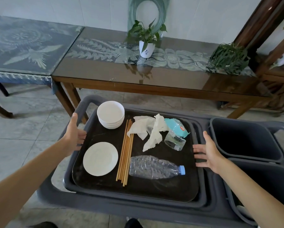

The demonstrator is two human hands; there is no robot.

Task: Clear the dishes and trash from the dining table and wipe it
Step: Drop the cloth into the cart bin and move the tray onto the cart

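Both hands reach to the sides of a black tray [105,183] that sits in the top of a grey cart [154,209]. Left hand [75,135] is at the tray's left edge, thumb up against the cart's handle [87,106] and fingers curled in at the rim; whether they actually grip it is hard to tell from this angle. Right hand [207,153] is at the tray's right edge with fingers spread and straight, tips touching or just short of the rim. On the tray, a stack of white bowls [110,114] stands at the far left corner, and a white plate [100,158] lies nearer, below it. A bundle of wooden chopsticks [125,153] runs lengthwise down the middle. Right of them lie crumpled white napkins [152,130], a squashed clear bottle with a teal label [176,135], and, nearest, a crushed clear bottle with a blue cap [154,167] on its side. Two grey bins [240,139] sit in the cart to the right. Beyond the cart stands a wooden table [154,79] with a glass top and patterned runner, holding a potted plant in a white pot [146,41] and a second leafy plant [228,58].
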